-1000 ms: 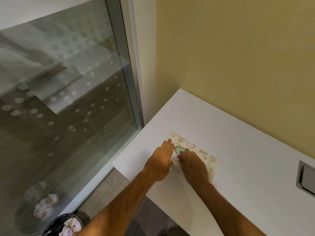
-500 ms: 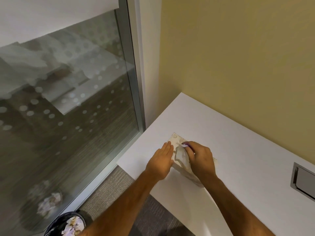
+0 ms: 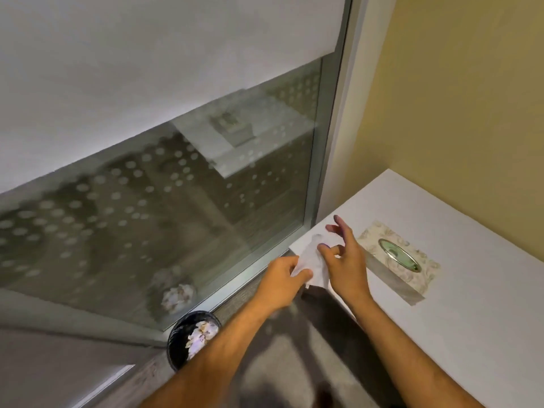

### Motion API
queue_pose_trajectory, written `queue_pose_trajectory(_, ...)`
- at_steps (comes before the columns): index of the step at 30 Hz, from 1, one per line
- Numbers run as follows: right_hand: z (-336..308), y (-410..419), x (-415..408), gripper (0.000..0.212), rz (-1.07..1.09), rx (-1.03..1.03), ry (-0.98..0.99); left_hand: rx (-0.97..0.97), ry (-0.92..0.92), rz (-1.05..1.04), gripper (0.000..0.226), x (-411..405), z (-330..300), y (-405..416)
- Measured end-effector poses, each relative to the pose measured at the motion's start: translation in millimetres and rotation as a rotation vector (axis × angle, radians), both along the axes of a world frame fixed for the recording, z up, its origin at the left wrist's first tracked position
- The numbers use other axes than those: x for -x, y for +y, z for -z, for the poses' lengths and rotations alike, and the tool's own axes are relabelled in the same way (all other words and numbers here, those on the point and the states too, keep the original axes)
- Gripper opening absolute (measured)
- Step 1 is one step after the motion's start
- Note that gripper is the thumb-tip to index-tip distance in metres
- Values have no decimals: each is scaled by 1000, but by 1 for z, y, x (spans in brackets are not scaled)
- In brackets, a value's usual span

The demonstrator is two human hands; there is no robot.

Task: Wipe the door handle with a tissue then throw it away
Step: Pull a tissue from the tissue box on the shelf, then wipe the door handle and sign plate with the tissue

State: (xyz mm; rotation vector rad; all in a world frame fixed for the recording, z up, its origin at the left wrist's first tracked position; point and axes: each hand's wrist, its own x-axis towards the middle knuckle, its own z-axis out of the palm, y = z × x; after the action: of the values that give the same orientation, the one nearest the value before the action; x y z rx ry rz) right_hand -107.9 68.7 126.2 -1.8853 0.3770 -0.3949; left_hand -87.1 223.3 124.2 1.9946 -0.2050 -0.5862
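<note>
A tissue has just been drawn clear of the box and is pinched between 2 hands, left hand below and right hand beside it, so wiping, with no handle in view, is judged next.

so the tissue is plain white, same as the table. the tissue box is cream with a pale floral print and a green oval opening. wall is mustard yellow, glass panel has rows of white frosted dots, bin is black, carpet grey.
</note>
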Motion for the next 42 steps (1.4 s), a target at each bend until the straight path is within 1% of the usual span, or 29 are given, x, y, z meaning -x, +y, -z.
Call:
queue_pose_trajectory(1, -4, 21, 7, 62, -17, 0, -12, 18, -2, -38, 20, 9, -7, 23)
queue_pose_trajectory(2, -9, 42, 16, 67, -47, 33, -32, 32, -8, -70, 24, 19, -15, 47)
queue_pose_trajectory(4, -19, 80, 39, 63, -164, 148, -94, 51, -17, -102, 24, 39, -31, 95)
queue_pose_trajectory(6, -26, 119, 66, 59, -359, 240, -143, 61, -32, -111, 20, 63, -48, 144)
queue_pose_trajectory(8, -29, 163, 96, 56, -516, 255, -158, 63, -60, -133, 23, 88, -64, 194)
queue_pose_trajectory(9, -30, 187, 110, 52, -543, 266, -183, 66, -80, -138, 24, 102, -72, 219)
queue_pose_trajectory(11, -35, 234, 135, 44, -531, 280, -248, 65, -112, -134, 17, 130, -87, 267)
queue_pose_trajectory(12, -39, 257, 145, 41, -519, 269, -265, 54, -123, -140, 13, 145, -93, 289)
queue_pose_trajectory(17, -65, 364, 188, 20, -545, 177, -328, 27, -222, -287, 13, 203, -116, 387)
queue_pose_trajectory(20, -85, 411, 201, 20, -600, 36, -292, 34, -249, -355, 20, 220, -127, 429)
queue_pose_trajectory(22, -100, 436, 203, 17, -643, -49, -282, 61, -262, -368, 9, 223, -133, 453)
queue_pose_trajectory(23, -108, 446, 202, 15, -663, -78, -288, 81, -267, -373, 11, 221, -137, 463)
queue_pose_trajectory(24, -116, 455, 199, 15, -680, -100, -291, 107, -274, -377, 19, 218, -140, 473)
queue_pose_trajectory(27, -135, 478, 181, 18, -721, -172, -260, 161, -292, -407, 27, 203, -150, 498)
queue_pose_trajectory(30, -146, 501, 155, 36, -749, -263, -216, 163, -330, -438, 29, 181, -162, 522)
queue_pose_trajectory(32, -150, 519, 136, 39, -783, -336, -179, 147, -347, -464, 30, 167, -168, 541)
queue_pose_trajectory(35, -152, 549, 110, 34, -827, -429, -111, 86, -377, -486, 31, 149, -177, 575)
queue_pose_trajectory(37, -152, 569, 97, 35, -851, -523, -70, 14, -414, -475, 32, 137, -183, 599)
queue_pose_trajectory(39, -150, 589, 87, 36, -859, -574, -52, -122, -477, -433, 35, 129, -191, 623)
queue_pose_trajectory(42, -144, 615, 75, 28, -789, -615, -31, -430, -574, -280, 62, 117, -207, 657)
